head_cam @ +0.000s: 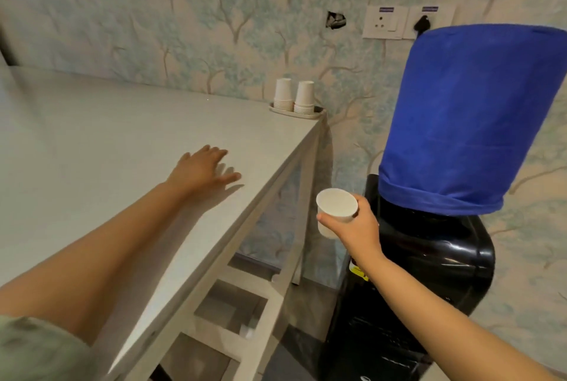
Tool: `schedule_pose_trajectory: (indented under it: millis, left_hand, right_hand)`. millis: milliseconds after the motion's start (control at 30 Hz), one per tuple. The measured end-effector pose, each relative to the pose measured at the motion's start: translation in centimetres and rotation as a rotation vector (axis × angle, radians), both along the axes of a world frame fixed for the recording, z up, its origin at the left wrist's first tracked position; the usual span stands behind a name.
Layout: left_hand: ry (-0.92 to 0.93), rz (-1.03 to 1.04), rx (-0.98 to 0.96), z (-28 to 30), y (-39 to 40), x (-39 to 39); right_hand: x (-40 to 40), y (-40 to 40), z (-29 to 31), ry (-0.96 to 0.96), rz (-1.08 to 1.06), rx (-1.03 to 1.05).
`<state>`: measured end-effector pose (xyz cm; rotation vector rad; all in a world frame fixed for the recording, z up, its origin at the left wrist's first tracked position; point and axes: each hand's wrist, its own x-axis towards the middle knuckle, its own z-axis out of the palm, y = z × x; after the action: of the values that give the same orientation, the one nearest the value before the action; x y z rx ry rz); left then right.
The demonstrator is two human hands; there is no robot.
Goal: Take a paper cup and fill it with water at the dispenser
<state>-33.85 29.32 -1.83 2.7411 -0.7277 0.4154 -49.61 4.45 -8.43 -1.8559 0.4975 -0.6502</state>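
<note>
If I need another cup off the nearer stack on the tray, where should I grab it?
Grip the top cup of the nearer stack around its side wall, just below its flat upturned base, coming from above. The cups sit upside down and nested on the tray, so it probably lifts straight up; the other stack crowds one side.

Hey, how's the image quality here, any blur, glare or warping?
Head view: wide-angle warping bends the table edge; left hand slightly motion-blurred, casting a soft shadow; glare streaks on the black dispenser; cup in the right hand reasonably sharp.
</note>
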Motion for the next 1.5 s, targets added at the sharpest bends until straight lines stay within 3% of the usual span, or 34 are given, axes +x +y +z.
schedule_pose_trajectory:
  millis: [133, 300, 767, 1000, 1500]
  left_hand:
    - [0.152, 0.206, 0.089, -1.3, 4.4, 1.4]
    - [0.286, 0.249, 0.135, -1.5, 5.7, 1.2]
    - [0.221, 0.316, 0.062, -1.6, 6.7, 1.6]
    - [0.194, 0.334, 0.037, -1.4, 6.5, 1.6]
    - [0.175, 0.345, 0.037, -1.5, 6.3, 1.7]
  right_hand:
    - [2.3, 2.5, 3.7, -0.078, 0.084, 0.018]
    - [6.1, 6.6, 8.1, -0.145, 0.19, 0.035]
    - [14.3, 16.4, 9.9, 0.04, 0.411, 0.026]
    - [14.7, 17.4, 9.7, 0.047, 0.414, 0.234]
    - [15.4, 17.4, 8.7, 0.01, 0.45, 0.23]
